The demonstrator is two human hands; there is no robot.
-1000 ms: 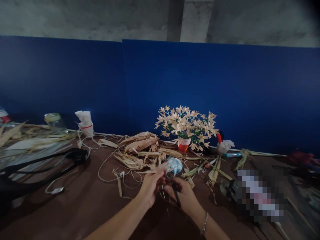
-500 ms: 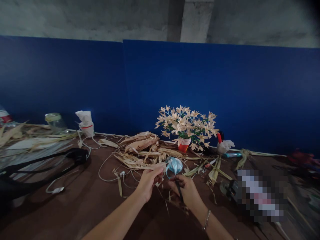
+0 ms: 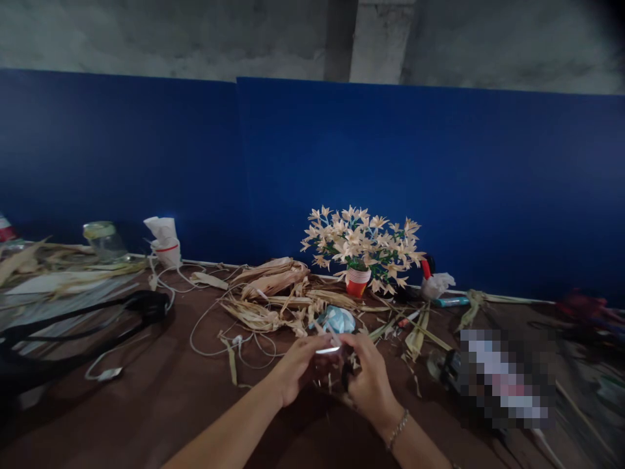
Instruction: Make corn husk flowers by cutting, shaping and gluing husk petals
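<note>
Scissors (image 3: 347, 373) held in right hand (image 3: 370, 376), blade (image 3: 328, 350) lying crosswise, pointing left, left hand (image 3: 295, 370) pinching pale strip (image 3: 334, 335)

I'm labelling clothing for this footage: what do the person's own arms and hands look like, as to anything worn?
The left hand and right hand are both bare, without gloves. No sleeve covers the left forearm where it shows. A silvery, chain-like bracelet circles the right wrist. Any rings are too small to make out.
</note>
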